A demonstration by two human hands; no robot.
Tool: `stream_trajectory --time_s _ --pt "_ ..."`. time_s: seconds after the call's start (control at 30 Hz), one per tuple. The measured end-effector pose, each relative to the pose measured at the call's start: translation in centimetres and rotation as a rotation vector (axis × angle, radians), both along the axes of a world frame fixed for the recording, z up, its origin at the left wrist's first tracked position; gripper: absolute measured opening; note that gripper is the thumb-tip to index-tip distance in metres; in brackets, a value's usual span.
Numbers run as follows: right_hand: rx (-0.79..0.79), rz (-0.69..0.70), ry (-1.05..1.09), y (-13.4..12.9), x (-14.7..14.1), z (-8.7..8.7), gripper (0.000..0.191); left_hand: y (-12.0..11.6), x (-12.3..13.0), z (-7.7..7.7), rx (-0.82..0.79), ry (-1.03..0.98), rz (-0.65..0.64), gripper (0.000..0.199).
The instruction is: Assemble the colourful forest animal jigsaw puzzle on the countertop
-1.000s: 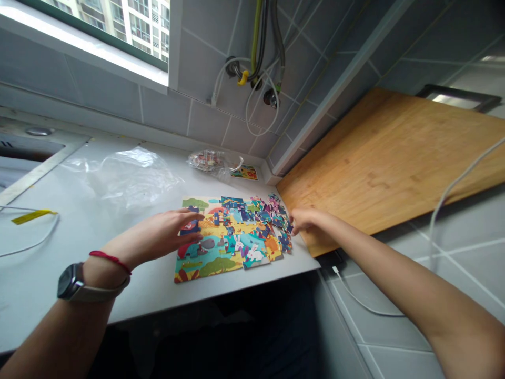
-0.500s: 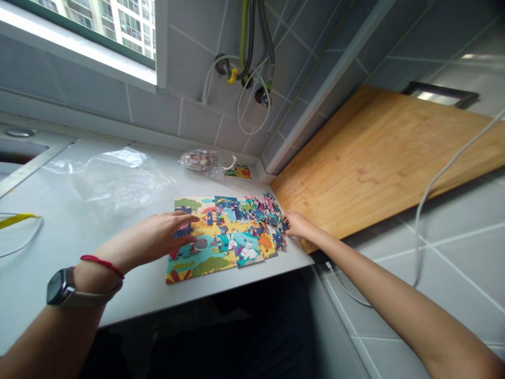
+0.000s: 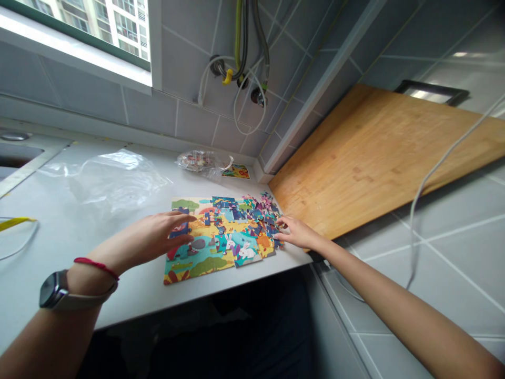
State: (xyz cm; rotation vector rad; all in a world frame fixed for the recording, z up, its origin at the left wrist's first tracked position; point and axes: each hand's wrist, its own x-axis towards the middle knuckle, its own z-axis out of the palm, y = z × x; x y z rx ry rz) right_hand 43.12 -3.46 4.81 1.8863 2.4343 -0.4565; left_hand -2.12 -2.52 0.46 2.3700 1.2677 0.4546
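With left hand [image 3: 158, 231] half-spread, empty-looking, at nine o'clock, perhaps steadying puzzle [image 3: 215, 264]; right hand [image 3: 294, 231] half-curled at three, grip unclear

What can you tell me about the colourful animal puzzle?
The animal puzzle lies flat on the white countertop, its bright picture showing green bushes and white rabbits. It looks like cardboard. Small pieces crowd its right side. The left hand covers some left part, maybe touching; the right hand is by the pieces.
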Motion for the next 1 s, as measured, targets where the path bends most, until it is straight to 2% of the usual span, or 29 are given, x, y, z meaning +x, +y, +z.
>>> stream_trajectory --time_s 0.17,0.37,0.5,0.57,0.73,0.87,1.0 --pt "-0.02 -0.053 -0.027 0.0 -0.6 -0.8 0.053 0.1 -0.2 -0.2 -0.012 0.033 -0.008 0.081" --pt "-0.078 -0.127 0.072 0.4 -0.2 -1.9 0.045 0.3 -0.6 -0.7 0.013 0.002 -0.006 0.077" --pt "-0.085 -0.147 0.108 0.2 -0.3 -1.8 0.04 0.4 -0.7 -0.7 0.013 -0.005 -0.001 0.075" --pt "-0.033 -0.109 0.117 -0.2 -0.6 -1.4 0.04 0.4 -0.8 -0.7 0.012 0.0 -0.004 0.074" --pt "0.131 0.107 0.125 -1.9 -2.1 -0.2 0.038 0.3 -0.9 -0.7 0.033 0.009 0.002 0.066" --pt "0.128 0.198 0.135 -2.7 -3.8 -0.2 0.039 0.3 -1.0 -0.4 0.035 0.048 0.017 0.06" --pt "0.091 0.235 0.155 -2.5 -5.5 -0.4 0.04 -0.3 -0.6 0.6 0.003 0.073 0.03 0.06"
